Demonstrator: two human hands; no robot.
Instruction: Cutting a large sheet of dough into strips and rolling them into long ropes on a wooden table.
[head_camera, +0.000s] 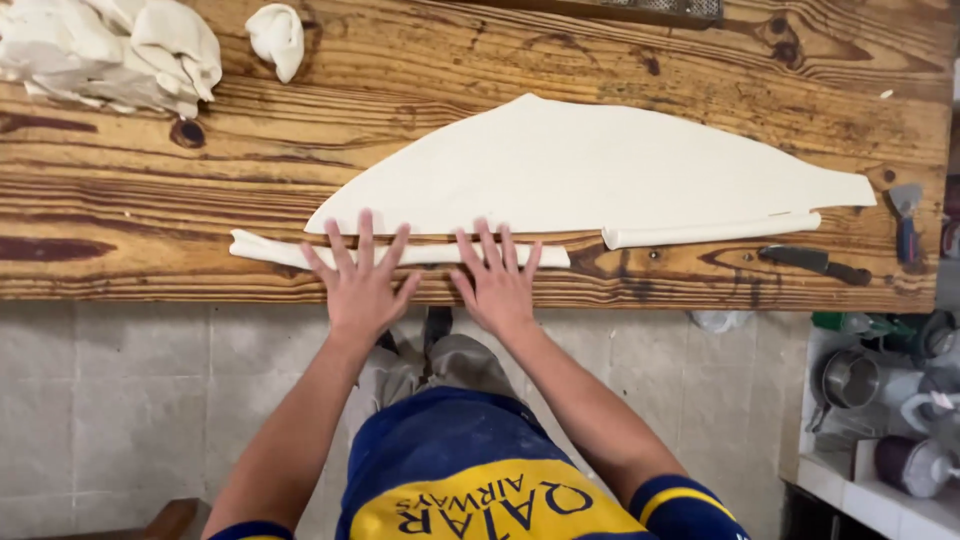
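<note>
Both hands, left (362, 283) & right (497, 278), are laid flat w/ fingers spread on the dough roll (300, 253) at the table's (150, 180) near edge, just below the dough sheet (590, 165). Uneven pressure could thin or tear the roll; it could be pushed off the edge. The knife (815, 263) lies well apart.

Bright, even light, soft small shadows under the hands (430, 285), sharp in the middle, a little blurry at 3 o'clock, no glare

dough sheet (600, 165) centre of table (150, 200) | dough roll (420, 256) below it | dough scraps (110, 50) upper left | knife (815, 263) right
</note>
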